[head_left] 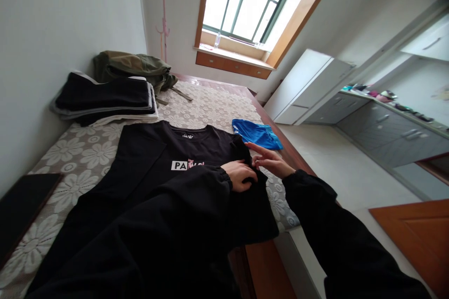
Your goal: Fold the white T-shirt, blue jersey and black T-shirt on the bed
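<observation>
A black T-shirt (206, 142) lies spread on the patterned cloth, its neckline away from me and lettering across the chest. The lettering is partly covered by my left sleeve. My left hand (240, 175) is at the shirt's right side, fingers curled and closed on the black fabric. Just beyond it, my right hand (271, 161) touches the edge near the right shoulder, with the index finger stretched out and the fingers apart. The fabric at this sleeve is bunched and turned inward. On the shirt's left side, the sleeve lies folded over the body.
A stack of folded clothes (105, 96) stands at the back left before an olive backpack (135, 67). A folded blue garment (257, 134) lies near the table's right edge. A dark flat panel (26, 205) is at the left. A white fridge (305, 84) stands beyond.
</observation>
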Demonstrator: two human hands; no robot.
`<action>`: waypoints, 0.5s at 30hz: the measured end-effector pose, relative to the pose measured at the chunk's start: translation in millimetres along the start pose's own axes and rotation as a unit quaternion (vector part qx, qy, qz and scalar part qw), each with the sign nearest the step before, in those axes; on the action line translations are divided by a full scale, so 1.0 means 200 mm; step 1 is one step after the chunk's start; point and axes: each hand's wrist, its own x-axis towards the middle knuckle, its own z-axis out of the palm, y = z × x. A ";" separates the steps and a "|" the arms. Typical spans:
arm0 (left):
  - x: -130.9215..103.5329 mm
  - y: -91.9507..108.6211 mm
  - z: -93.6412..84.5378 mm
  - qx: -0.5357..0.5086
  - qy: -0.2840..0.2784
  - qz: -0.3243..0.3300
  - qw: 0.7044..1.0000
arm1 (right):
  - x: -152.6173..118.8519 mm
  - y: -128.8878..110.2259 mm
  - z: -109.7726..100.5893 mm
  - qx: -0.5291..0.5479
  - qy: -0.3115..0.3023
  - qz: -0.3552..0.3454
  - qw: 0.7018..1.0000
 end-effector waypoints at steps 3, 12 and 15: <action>0.00 -0.06 -0.06 -0.010 0.019 -0.043 0.999 | -0.03 0.08 0.02 -0.045 0.108 -0.046 0.992; 0.03 -0.23 -0.11 0.046 0.028 -0.135 0.989 | -0.16 0.16 0.20 -0.161 0.066 -0.113 0.978; 0.06 -0.26 -0.10 -0.012 0.044 -0.193 0.980 | -0.18 0.12 0.23 -0.250 0.035 -0.128 0.959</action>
